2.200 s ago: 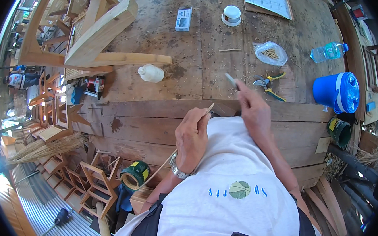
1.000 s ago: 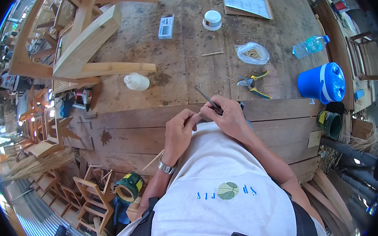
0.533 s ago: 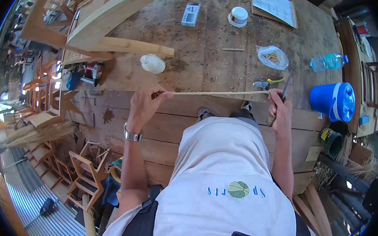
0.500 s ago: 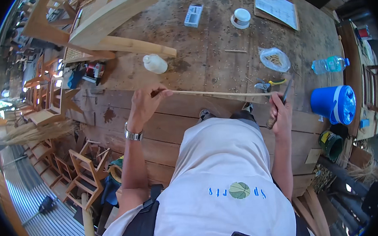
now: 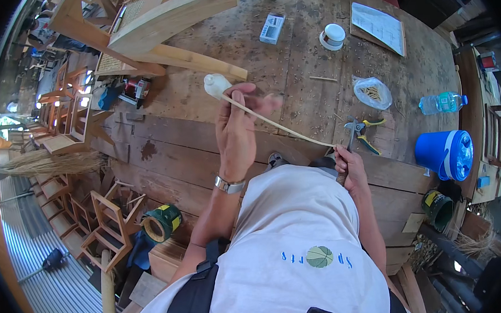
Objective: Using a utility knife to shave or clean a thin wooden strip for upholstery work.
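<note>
A thin pale strip of cane or wood point(image 5: 283, 128) slants between my hands above the bench's near edge. My left hand point(image 5: 237, 137), wearing a metal watch, has the strip's far end between thumb and fingers; its outer fingers are spread and blurred. In my right hand point(image 5: 351, 169), the strip's near end is held together with a knife point(image 5: 352, 138), blade pointing away. Just beyond that hand lie pruning shears point(image 5: 359, 127) with yellow-and-dark handles. A white plastic bottle point(image 5: 214, 84) stands behind my left fingertips, partly covered.
The wooden bench point(image 5: 302, 64) carries a chair frame point(image 5: 175, 21), a small box point(image 5: 272, 29), a white tub point(image 5: 332, 36), a clipboard point(image 5: 378, 26), a bag of small sticks point(image 5: 372, 93) and a water bottle point(image 5: 443, 103). A blue bucket point(image 5: 432, 153) stands at right.
My left hand has moved right and farther over the bench, its outer fingers spreading. My right hand has come nearer and left, so the strip now slants, and the shears are uncovered.
</note>
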Demonstrator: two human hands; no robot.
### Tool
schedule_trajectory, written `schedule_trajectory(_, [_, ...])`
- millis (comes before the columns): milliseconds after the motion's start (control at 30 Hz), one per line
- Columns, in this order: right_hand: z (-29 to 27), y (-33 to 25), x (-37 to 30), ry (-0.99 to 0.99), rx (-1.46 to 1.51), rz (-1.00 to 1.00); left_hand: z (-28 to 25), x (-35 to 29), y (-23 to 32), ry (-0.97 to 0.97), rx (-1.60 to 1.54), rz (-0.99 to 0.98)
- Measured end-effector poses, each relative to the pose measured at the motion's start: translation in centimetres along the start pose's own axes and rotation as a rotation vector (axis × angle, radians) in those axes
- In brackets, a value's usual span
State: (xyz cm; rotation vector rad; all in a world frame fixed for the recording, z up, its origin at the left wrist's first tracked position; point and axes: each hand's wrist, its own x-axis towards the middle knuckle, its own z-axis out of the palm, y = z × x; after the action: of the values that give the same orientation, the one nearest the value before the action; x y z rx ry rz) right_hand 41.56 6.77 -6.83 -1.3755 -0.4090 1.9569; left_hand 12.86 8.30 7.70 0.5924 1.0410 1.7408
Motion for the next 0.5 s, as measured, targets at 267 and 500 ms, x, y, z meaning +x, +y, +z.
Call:
schedule_trajectory(267, [2.7, -1.5, -2.4, 0.094, -0.738, -0.238, 1.3, -0.9, 3.3, -0.095, 0.712, 0.056])
schedule_trajectory(500, [10.0, -4.9, -10.2, -0.008, -1.107, -0.862, 1.7, -6.5, 0.9, -0.367, 0.711, -0.407])
